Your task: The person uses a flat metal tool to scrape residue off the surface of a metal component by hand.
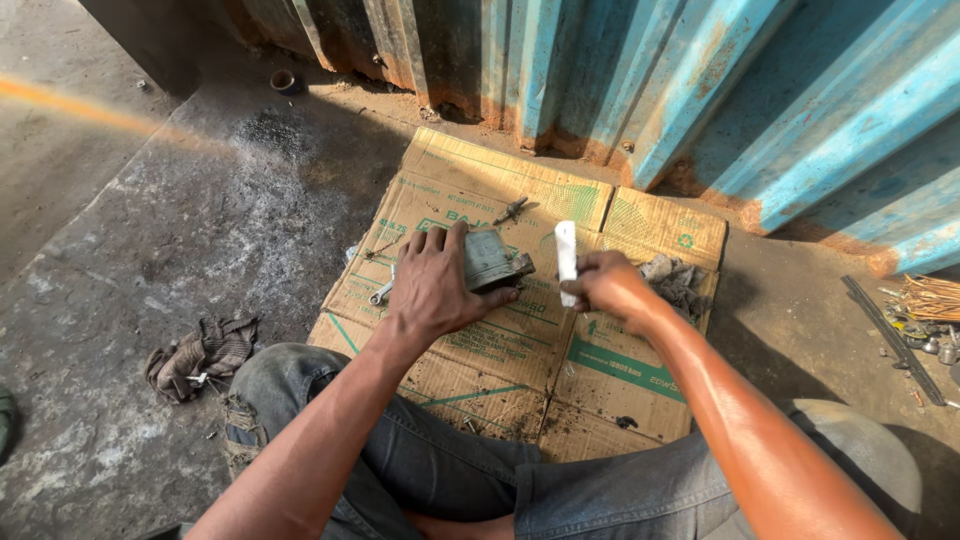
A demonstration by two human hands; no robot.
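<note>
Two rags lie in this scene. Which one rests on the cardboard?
The grey rag beside the right hand lies on the flattened cardboard; the brownish rag lies off it, on the concrete floor.

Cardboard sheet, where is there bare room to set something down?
On the cardboard, the near right panel below the right hand is bare. The far edge by the blue wall is mostly bare. Crowded around the left hand: metal part, spanner, screwdriver.

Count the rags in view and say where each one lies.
2. One rag lies on the concrete floor, left of the person's knee. The other rag sits on the cardboard, just beyond the right hand. More may be hidden.
</note>
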